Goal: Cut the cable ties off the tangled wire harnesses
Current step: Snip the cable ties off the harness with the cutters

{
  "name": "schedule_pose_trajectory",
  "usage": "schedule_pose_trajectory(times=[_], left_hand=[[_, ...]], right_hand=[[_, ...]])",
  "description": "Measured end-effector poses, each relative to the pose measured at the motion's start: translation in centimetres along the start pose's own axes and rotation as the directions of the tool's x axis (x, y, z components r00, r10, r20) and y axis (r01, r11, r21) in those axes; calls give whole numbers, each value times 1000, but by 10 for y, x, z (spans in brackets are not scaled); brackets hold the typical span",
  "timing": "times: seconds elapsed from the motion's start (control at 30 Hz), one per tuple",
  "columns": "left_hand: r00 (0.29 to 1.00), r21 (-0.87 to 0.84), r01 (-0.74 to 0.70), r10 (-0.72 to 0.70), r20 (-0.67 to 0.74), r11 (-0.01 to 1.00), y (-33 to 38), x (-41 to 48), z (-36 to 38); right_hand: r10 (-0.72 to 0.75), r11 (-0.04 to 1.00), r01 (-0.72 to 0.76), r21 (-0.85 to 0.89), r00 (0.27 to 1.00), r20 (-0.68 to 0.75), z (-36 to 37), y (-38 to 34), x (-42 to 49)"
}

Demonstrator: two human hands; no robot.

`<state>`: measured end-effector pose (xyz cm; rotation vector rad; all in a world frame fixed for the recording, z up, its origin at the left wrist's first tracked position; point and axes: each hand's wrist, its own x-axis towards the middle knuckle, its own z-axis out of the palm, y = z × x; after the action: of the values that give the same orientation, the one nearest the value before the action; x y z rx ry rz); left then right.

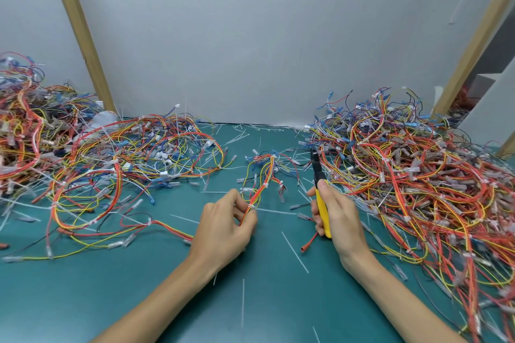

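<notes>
A green mat (139,287) covers the bench. On the mat's right side lies the biggest heap of tangled wire harnesses (418,189), red, yellow and blue. A looser heap (111,159) spreads over the mat's left side.

Both hands are over the middle of the mat. The left hand (223,228) has thumb and fingers curled tight, pinching one small harness (263,178) at its near end. The rest of that harness runs away across the mat's middle. The right hand (337,220) is wrapped closely round the yellow handles of the cutters (320,195). Their black head points toward the mat's far edge, clear of the harness.

A white cable tie (251,206) sits on the held harness just beyond the pinching fingers. Thin white offcuts (294,252) lie scattered on the mat's near half.
</notes>
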<state>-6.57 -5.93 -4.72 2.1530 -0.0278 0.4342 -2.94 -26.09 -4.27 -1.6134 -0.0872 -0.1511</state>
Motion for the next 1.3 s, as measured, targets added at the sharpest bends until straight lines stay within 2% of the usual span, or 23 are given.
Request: schedule_pose_trajectory(times=[0.07, 0.2, 0.33, 0.53, 0.63, 0.73, 0.83, 0.9, 0.97, 1.03, 1.1, 1.13, 1.23, 1.3], left_hand=[[999, 12, -30, 30, -20, 999, 0, -1, 0], [989, 145, -118, 129, -66, 982, 2, -2, 0], [994, 198, -106, 112, -18, 975, 2, -2, 1], [971, 94, -19, -4, 237, 995, -2, 4, -1], [949, 36, 10, -21, 316, 999, -4, 8, -6], [920, -124, 132, -75, 384, 984, -4, 12, -12], [851, -322, 362, -170, 496, 875, -1, 16, -17], [787, -438, 513, -201, 583, 738, 2, 15, -18], [747, -507, 595, -197, 635, 623, 4, 12, -16], [748, -542, 610, -193, 635, 578, 4, 10, -14], [771, -556, 584, -189, 609, 592, 3, 8, -12], [793, -549, 544, -176, 583, 634, 3, 8, -12], [881, -422, 314, -96, 463, 851, 2, 10, -13], [919, -365, 207, -52, 391, 908, 2, 11, -14]], right_hand=[[2, 1000, -2, -1, 1000, 3, 0, 0, 0], [-5, 1000, 5, -14, 1000, 5, 0, 0, -1], [-5, 1000, 5, -23, 1000, 3, 0, -1, -1], [-13, 999, 13, -49, 1000, 6, 0, 0, -1], [-17, 999, 17, -50, 1000, 8, 0, 1, -1], [-26, 998, 26, -58, 1000, 6, 0, 1, -1], [-46, 995, 44, -87, 999, -22, 0, 2, -1], [-84, 989, 79, -125, 996, -40, 1, 3, 0], [-118, 981, 109, -163, 992, -49, 1, 4, 0], [-141, 975, 130, -180, 989, -51, 1, 4, -1], [-159, 972, 147, -184, 986, -52, 2, 3, -2], [-163, 973, 153, -172, 985, -50, 2, 2, -3], [-143, 987, 139, -85, 989, -39, 4, 2, -4], [-145, 988, 142, -65, 989, -39, 6, 3, -5]])
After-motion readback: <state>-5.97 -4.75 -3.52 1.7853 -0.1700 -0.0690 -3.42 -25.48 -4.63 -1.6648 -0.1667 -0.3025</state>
